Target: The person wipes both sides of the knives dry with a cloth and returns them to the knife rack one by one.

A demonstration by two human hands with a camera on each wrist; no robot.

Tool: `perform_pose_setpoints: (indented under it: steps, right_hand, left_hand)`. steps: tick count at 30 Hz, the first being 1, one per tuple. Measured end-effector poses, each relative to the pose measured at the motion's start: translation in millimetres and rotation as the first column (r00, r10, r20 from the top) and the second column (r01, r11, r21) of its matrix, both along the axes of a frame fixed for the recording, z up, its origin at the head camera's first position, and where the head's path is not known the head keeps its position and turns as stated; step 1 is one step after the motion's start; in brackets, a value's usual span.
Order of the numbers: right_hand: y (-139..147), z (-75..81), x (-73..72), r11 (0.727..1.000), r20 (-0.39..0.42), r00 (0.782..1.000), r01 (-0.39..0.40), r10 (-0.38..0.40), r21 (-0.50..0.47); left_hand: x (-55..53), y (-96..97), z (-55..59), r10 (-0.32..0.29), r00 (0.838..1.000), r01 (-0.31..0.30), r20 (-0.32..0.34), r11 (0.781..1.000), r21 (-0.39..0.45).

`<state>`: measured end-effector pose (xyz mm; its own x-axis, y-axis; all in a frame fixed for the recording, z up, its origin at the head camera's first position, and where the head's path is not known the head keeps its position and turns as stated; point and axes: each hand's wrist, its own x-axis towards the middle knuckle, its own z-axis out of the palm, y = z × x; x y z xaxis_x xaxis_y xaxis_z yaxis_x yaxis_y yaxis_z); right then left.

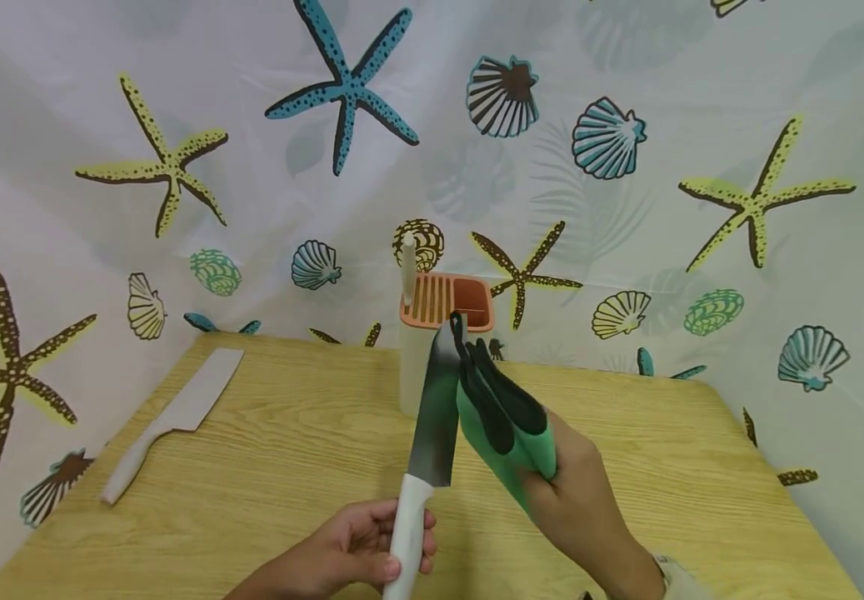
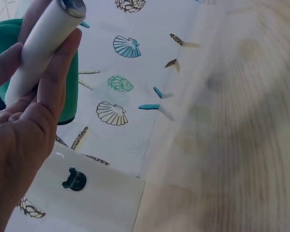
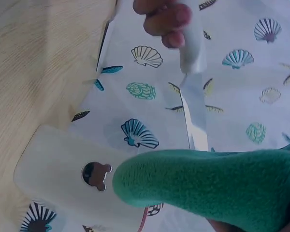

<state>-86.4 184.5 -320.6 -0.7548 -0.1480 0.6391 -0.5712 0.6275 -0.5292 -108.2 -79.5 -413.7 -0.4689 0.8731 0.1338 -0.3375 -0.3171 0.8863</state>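
My left hand (image 1: 349,546) grips the white handle (image 2: 41,48) of a kitchen knife (image 1: 435,417), its broad metal blade pointing up and away over the table. In my right hand (image 1: 581,492) is a folded green cloth (image 1: 502,417) with black edging, held between thumb and fingers close along the blade's right side. A loop at the cloth's far corner overlaps the blade tip in the head view. From the right wrist, the fuzzy cloth (image 3: 203,188) covers the far end of the blade (image 3: 195,116).
A cream knife holder (image 1: 411,375) with an orange slotted top stands at the table's back, one white-handled utensil (image 1: 408,271) upright in it. At the left lies a white-handled cleaver (image 1: 199,392) on the wooden table (image 1: 312,417). A shell-and-starfish patterned sheet (image 1: 446,183) hangs behind.
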Motion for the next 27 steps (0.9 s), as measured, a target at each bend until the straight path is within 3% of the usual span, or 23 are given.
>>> perform_pose_setpoints:
  steps: [3,9,11,15,21,25,27]
  right_hand:
    - [-10.5,-3.3,0.6,0.991,-0.066,0.998,0.005,0.004,0.133]
    - [-23.5,-10.1,6.7,0.922,0.008,0.997,-0.07,0.073,0.381]
    - [-26.8,-12.0,10.1,0.902,0.042,0.994,-0.108,0.1,0.419]
    - [-30.1,-14.4,12.2,0.896,0.105,0.988,-0.149,0.115,0.418]
    - [-23.9,-9.2,1.3,0.904,0.092,0.996,-0.05,0.012,0.425]
    - [-15.3,0.0,-11.5,0.914,0.053,0.998,0.017,-0.042,0.406]
    - [-10.4,4.9,-19.0,0.922,0.038,0.998,0.036,-0.055,0.386]
  left_hand:
    - [-2.9,5.9,-0.3,-0.008,1.0,0.008,-0.024,1.0,0.016]
    - [-11.8,13.9,4.6,0.041,0.994,-0.047,-0.104,0.998,-0.051]
    - [-14.0,15.1,7.1,0.086,0.984,-0.102,-0.154,0.99,-0.095]
    - [-15.0,18.5,13.3,0.13,0.97,-0.169,-0.205,0.967,-0.188]
    - [-13.6,26.9,19.6,0.043,0.977,-0.079,-0.208,0.983,-0.167]
    - [-10.8,30.5,19.9,-0.008,0.965,-0.024,-0.261,0.993,-0.117]
    - [-8.0,31.1,20.1,-0.025,0.967,-0.006,-0.253,0.993,-0.122]
